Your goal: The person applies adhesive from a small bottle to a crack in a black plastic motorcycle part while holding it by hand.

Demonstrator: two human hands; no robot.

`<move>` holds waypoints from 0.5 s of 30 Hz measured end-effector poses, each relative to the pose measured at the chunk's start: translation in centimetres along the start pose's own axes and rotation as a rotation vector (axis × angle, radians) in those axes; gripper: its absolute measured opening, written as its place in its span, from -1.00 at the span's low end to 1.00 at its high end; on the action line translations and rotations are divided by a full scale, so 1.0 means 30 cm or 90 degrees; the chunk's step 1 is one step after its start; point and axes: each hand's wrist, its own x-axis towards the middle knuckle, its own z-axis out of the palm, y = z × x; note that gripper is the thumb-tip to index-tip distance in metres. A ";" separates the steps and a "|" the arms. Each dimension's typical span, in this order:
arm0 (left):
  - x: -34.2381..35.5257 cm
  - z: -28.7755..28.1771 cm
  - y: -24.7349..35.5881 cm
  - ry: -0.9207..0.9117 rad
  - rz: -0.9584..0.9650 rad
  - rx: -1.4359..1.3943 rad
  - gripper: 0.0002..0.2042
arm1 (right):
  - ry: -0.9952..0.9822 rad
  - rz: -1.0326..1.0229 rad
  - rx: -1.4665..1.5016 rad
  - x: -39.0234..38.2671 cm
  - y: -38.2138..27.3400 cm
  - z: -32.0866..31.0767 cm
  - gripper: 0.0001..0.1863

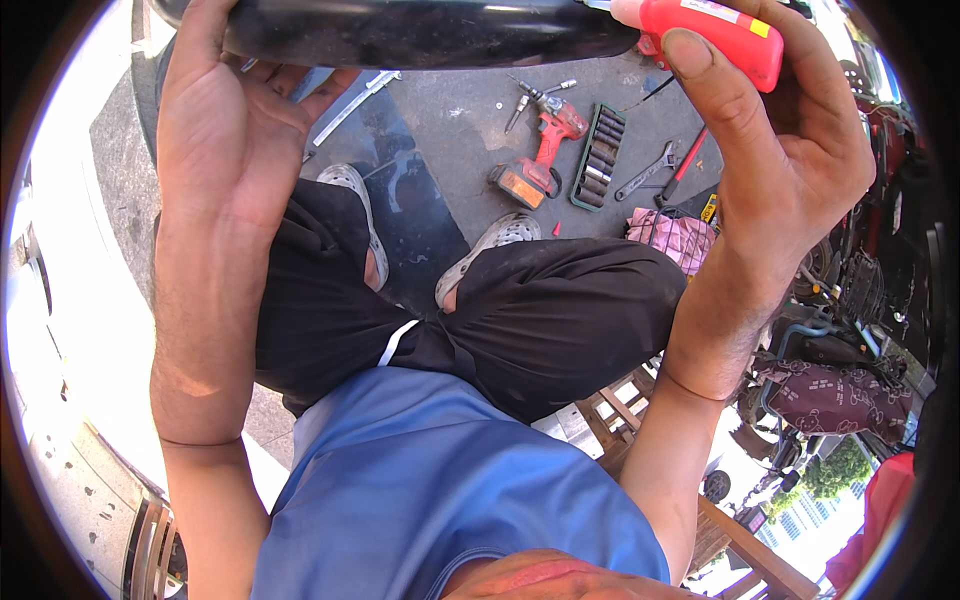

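Observation:
A glossy black rubber tube (430, 35), rounded and puffed out, spans the top of the view, its upper part cut off by the frame. My left hand (235, 130) holds its left end, thumb on the near side and curled fingers showing below. In my right hand (800, 150) is a small red squeeze bottle (712, 35) with a pale nozzle pointing left. The nozzle's tip meets the tube's right end; whether it touches the rubber I cannot tell. Thumb and fingers are wrapped round the bottle.
On the grey ground lie a red cordless impact wrench (547, 150), a green socket tray (598, 160), an adjustable wrench (648, 172), a red-handled tool (687, 165) and a long metal bar (352, 108). A wire basket holds a pink cloth (675, 235). Parked two-wheelers stand at right.

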 end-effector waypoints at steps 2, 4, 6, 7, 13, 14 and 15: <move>0.008 -0.014 -0.021 -0.001 0.001 -0.002 -0.27 | 0.015 0.009 0.018 -0.006 0.024 0.010 -0.56; 0.038 -0.049 -0.041 -0.031 0.000 -0.014 -0.26 | 0.023 0.007 0.011 -0.011 0.042 0.013 -0.56; 0.100 -0.109 -0.043 -0.105 -0.006 -0.043 -0.22 | 0.024 -0.006 -0.001 -0.011 0.049 0.011 -0.57; 0.123 -0.135 -0.053 -0.153 -0.010 -0.061 -0.19 | 0.024 -0.013 0.001 -0.009 0.049 0.009 -0.58; 0.181 -0.216 -0.121 -0.158 -0.007 -0.051 -0.14 | -0.023 -0.034 -0.023 0.009 0.009 -0.022 -0.59; 0.179 -0.214 -0.123 -0.156 -0.007 -0.053 -0.14 | -0.020 -0.035 -0.007 0.009 0.010 -0.020 -0.59; 0.177 -0.211 -0.122 -0.155 -0.008 -0.056 -0.14 | -0.013 -0.034 -0.015 0.008 0.013 -0.015 -0.59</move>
